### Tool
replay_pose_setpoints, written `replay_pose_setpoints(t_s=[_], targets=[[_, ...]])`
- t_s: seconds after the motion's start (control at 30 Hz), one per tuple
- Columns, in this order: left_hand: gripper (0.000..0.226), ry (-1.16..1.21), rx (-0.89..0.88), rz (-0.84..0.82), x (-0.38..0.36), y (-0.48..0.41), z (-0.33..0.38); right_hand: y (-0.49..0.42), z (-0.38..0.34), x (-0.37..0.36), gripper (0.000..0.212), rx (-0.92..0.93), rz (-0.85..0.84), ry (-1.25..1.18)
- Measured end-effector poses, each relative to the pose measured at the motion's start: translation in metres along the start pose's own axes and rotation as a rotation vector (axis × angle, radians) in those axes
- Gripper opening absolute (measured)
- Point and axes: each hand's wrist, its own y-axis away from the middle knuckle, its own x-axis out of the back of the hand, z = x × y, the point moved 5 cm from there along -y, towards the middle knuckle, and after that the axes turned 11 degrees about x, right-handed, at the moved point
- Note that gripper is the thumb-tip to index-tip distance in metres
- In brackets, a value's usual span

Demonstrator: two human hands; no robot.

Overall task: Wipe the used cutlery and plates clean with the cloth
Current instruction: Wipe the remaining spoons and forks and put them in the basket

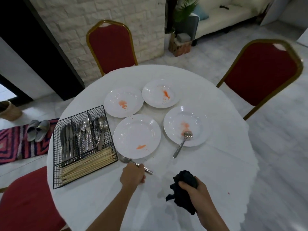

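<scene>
Gripping a steel spoon (pixel 124 158) by its handle in the left hand (pixel 132 174), bowl just beside the near plate (pixel 133 129) on the surface (pixel 216 172); bunching soft cloth (pixel 182 195) in the right hand (pixel 195 189), fingers (pixel 185 183) curled. Likely light, stiff, slick (greasy perhaps): hold mid-handle. Steady breakable plates (pixel 153 90) by the rim.

I'm in a home, dining corner open to the living room. Round table (pixel 200 172) under white tablecloth, smeared plates (pixel 136 130) on it, red gold-framed chairs (pixel 111 47) around. White sofa (pixel 225 19) and potted plant (pixel 185 10) beyond. Slippers (pixel 37 129) on a striped rug (pixel 13 140) nearby.
</scene>
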Motion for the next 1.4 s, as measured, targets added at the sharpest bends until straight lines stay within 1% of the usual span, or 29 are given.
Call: replay_pose_setpoints(t_s=[0.13,0.3,0.37,0.43,0.5,0.63,0.7,0.8,0.9,0.97,1.03,1.1,1.2,1.27,1.33,1.4], targets=[[0.028,-0.142,0.000,0.045,0.002,0.008,-0.006,0.002,-0.005,0.012,0.017,0.026,0.005,-0.020],[0.032,-0.218,0.032,-0.069,-0.005,0.014,-0.041,0.002,-0.006,0.023,0.017,0.045,0.001,-0.038],[0.034,-0.219,0.031,-0.090,-0.008,0.016,-0.061,0.002,-0.005,0.025,0.018,0.046,-0.003,-0.037],[0.029,-0.183,-0.008,-0.095,-0.008,0.029,-0.075,0.000,-0.002,0.025,0.019,0.038,-0.007,-0.032],[0.027,-0.083,-0.063,-0.112,-0.009,0.050,-0.077,0.000,0.001,0.022,0.020,0.035,-0.023,-0.038],[0.025,0.232,-0.062,-0.257,-0.015,0.085,-0.067,0.000,0.001,0.008,0.019,0.041,-0.025,-0.109],[0.023,0.270,-0.093,-0.326,-0.020,0.098,-0.054,-0.003,0.002,0.002,0.022,0.027,-0.003,-0.118],[0.022,0.195,-0.235,-0.348,-0.027,0.118,-0.028,-0.005,0.002,-0.014,0.024,0.031,-0.065,-0.040],[0.019,0.075,-0.443,-0.292,-0.035,0.138,-0.005,-0.005,-0.002,-0.033,0.027,0.068,-0.165,0.031],[0.021,0.064,-0.534,-0.290,-0.039,0.145,0.000,-0.011,-0.011,-0.032,0.023,0.113,-0.136,0.009],[0.018,0.031,-0.537,-0.312,-0.039,0.148,-0.001,-0.018,-0.020,-0.024,0.021,0.138,-0.075,-0.060],[0.021,0.010,-0.526,-0.321,-0.035,0.149,0.001,-0.021,-0.026,-0.018,0.022,0.146,-0.029,-0.133],[0.024,-0.010,-0.592,-0.295,-0.024,0.156,0.011,-0.015,-0.035,-0.019,0.018,0.155,-0.023,-0.220],[0.023,-0.040,-0.653,-0.271,-0.018,0.159,0.014,-0.016,-0.039,-0.016,0.019,0.159,0.015,-0.249],[0.023,-0.094,-0.697,-0.257,-0.014,0.160,0.010,-0.021,-0.041,-0.006,0.021,0.148,0.059,-0.287],[0.024,-0.179,-0.706,-0.240,-0.012,0.157,0.006,-0.024,-0.041,-0.001,0.023,0.130,0.057,-0.308]])
